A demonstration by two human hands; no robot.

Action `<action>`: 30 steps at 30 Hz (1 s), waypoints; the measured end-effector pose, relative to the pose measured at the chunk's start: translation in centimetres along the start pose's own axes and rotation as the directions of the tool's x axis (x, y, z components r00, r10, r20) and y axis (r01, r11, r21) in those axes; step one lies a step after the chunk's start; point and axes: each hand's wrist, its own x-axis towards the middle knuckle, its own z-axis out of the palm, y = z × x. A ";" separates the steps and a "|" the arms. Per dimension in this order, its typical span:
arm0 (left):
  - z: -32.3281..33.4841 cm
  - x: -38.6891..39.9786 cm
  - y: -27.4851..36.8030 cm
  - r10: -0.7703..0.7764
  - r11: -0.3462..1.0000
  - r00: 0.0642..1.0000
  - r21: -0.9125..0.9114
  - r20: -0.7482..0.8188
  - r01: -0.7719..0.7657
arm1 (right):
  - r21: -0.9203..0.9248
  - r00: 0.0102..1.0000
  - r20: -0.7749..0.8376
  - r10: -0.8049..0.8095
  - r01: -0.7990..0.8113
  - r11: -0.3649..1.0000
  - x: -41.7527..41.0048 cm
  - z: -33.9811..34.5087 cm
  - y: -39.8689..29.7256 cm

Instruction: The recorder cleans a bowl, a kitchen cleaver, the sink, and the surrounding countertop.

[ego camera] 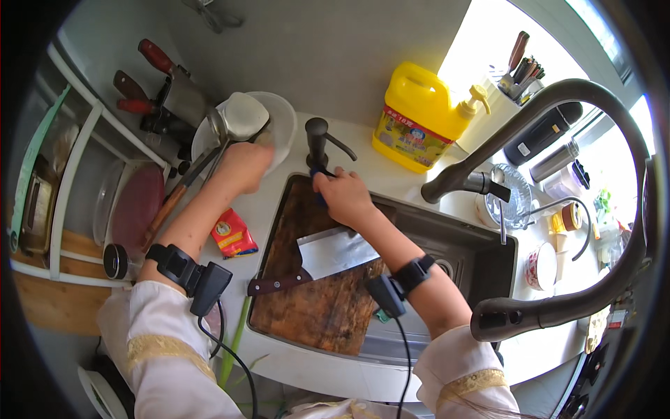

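Note:
My left hand (pixel 246 165) reaches to the near rim of a white plastic basin (pixel 282 120). Its fingers are partly blurred, and whether they grip anything is unclear. Inside the basin sit a white bowl (pixel 246 116) and a metal ladle (pixel 215 125). My right hand (pixel 345 196) is closed around a small dark-blue-handled tool (pixel 317 178), mostly covered by the fingers, just in front of the black soap dispenser (pixel 316 136). Below that hand, a cleaver (pixel 335 254) lies flat on a stained wooden cutting board (pixel 319 309), which spans the sink's left side.
A black faucet (pixel 565 86) arches over the sink (pixel 481 262) at right. Behind stands a yellow detergent jug (pixel 419 120). A red packet (pixel 234 234) lies left of the board, near green stalks (pixel 235 340). Knives (pixel 180 94) stand in a rack at back left.

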 end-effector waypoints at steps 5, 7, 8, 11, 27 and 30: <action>-0.3 0.0 0.1 -0.011 1.000 1.000 0.008 0.024 0.011 | -0.051 0.992 -0.092 0.084 -0.089 0.995 -0.6 0.4 2.5; -0.5 0.5 0.5 0.008 1.000 1.000 0.020 0.004 -0.008 | -0.063 0.990 -0.056 0.126 -0.129 0.990 1.2 0.5 3.4; -0.4 0.7 0.6 0.034 0.999 0.999 0.032 -0.022 -0.034 | -0.024 0.984 -0.078 0.163 -0.165 0.986 1.8 0.5 3.8; 0.4 0.8 0.3 0.044 0.998 0.998 0.039 -0.047 -0.042 | 0.006 0.973 -0.096 0.211 -0.211 0.977 1.7 1.0 3.4; -3.6 -4.2 -0.8 -0.107 0.990 0.990 -0.105 -0.088 0.098 | -0.031 0.959 0.005 0.282 -0.281 0.959 -1.8 -0.1 0.5; -7.2 -6.7 -3.7 -0.308 0.944 0.935 -0.174 -0.173 0.279 | -0.019 0.957 -0.004 0.289 -0.289 0.957 -1.8 -0.1 0.3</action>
